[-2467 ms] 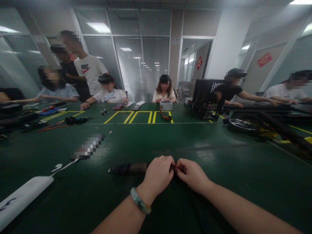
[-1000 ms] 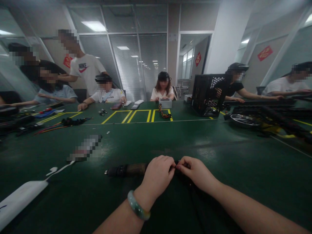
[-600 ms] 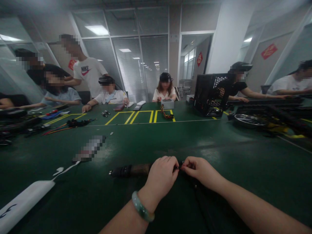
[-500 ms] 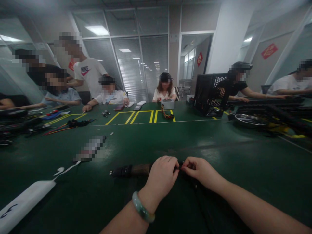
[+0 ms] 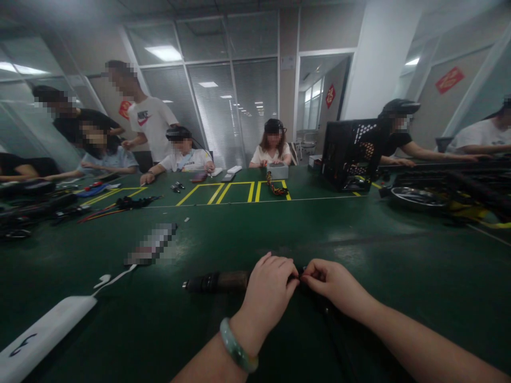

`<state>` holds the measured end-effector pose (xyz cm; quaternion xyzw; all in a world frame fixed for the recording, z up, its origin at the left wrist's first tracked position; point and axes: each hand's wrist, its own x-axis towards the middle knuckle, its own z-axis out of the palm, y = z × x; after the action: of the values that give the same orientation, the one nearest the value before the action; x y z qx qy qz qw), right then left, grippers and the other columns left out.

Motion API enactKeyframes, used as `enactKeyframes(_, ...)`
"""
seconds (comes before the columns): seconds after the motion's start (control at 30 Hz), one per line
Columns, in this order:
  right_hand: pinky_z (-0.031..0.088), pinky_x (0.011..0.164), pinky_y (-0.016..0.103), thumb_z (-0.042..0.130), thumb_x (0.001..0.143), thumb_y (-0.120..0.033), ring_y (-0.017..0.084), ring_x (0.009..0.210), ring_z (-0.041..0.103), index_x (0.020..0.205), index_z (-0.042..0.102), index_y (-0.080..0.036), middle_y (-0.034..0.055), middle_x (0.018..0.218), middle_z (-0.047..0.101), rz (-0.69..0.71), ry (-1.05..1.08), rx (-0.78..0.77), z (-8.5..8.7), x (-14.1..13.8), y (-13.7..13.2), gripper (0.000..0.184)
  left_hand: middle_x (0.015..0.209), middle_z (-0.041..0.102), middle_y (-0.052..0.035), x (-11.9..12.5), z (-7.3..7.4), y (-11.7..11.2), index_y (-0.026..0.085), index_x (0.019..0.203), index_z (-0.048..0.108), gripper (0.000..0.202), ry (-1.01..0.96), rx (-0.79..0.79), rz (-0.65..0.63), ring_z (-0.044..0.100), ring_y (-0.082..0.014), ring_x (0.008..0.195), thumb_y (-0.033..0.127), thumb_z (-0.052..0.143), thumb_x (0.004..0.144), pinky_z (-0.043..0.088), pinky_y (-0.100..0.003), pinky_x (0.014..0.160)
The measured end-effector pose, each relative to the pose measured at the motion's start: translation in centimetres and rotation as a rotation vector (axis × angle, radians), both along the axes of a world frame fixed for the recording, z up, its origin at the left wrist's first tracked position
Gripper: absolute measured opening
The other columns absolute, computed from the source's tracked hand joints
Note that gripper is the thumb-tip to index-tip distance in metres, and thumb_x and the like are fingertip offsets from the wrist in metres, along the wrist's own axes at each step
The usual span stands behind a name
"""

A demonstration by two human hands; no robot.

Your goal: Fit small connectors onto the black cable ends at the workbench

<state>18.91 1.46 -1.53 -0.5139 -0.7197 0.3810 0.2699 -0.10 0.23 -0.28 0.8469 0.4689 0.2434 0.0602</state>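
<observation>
Cable bundle [image 5: 217, 281], a dark sleeved length with a black connector at its far left tip, lies flat on the green table [image 5: 303, 229] right in front of me, running leftward out from under my left hand [image 5: 269, 290]; going from the biggest things down, I first see that table filling most of the view, with yellow taped rectangles [image 5: 235, 191] marked at its far side; other people sit and stand around its far and side edges, their hands on their own work; a black perforated case [image 5: 349, 154] stands upright to the right of the tape marks, and a round silvery part [image 5: 415, 196] lies further right among dark gear; a long white device [image 5: 43, 335] lies at the near left with a thin white lead running from its end; a small grey box [image 5: 278, 170] sits before the person opposite, a braided wire bunch [image 5: 273, 186] just in front of it; loose red and black wires [image 5: 120, 205] lie to the left; my left hand is closed over the bundle's right end, a green bangle [image 5: 238, 352] on its wrist; my right hand [image 5: 333, 284] meets it fingertip to fingertip, pinching something small and dark at that same end; I cannot tell exactly what the pinched piece is.
</observation>
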Motion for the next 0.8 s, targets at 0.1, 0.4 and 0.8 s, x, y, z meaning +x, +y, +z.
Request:
enactKeyframes(0.1, 0.040, 0.055, 0.021, 0.057, 0.083, -0.032, 0.013, 0.063, 0.058, 0.081, 0.064, -0.018, 0.0001, 0.072, 0.066, 0.007, -0.001, -0.005, 0.01, 0.05, 0.01, 0.016, 0.104, 0.064, 0.0021, -0.04, -0.11, -0.03, 0.024, 0.088, 0.060, 0.009, -0.018, 0.014, -0.013, 0.055, -0.0179, 0.105, 0.019, 0.065, 0.081, 0.026, -0.045, 0.109)
enactKeyframes(0.4, 0.041, 0.057, 0.022, 0.056, 0.084, -0.035, 0.014, 0.064, 0.058, 0.083, 0.066, -0.018, 0.0004, 0.073, 0.066, 0.023, -0.003, -0.029, 0.29, 0.21, 0.05, 0.019, 0.104, 0.064, 0.0012, 0.01, -0.06, -0.04, 0.023, 0.087, 0.060, 0.010, -0.009, 0.027, -0.010, 0.055, -0.0179, 0.105, 0.016, 0.062, 0.080, 0.025, -0.045, 0.110)
enactKeyframes(0.8, 0.040, 0.056, 0.022, 0.056, 0.084, -0.031, 0.014, 0.065, 0.059, 0.083, 0.065, -0.019, -0.0002, 0.073, 0.066, 0.015, -0.028, 0.008, 0.04, 0.06, -0.01, 0.015, 0.091, 0.064, 0.0020, 0.02, -0.05, -0.06, 0.023, 0.087, 0.058, 0.006, -0.007, -0.038, 0.030, 0.057, -0.0180, 0.088, 0.021, 0.060, 0.082, 0.041, -0.039, 0.092)
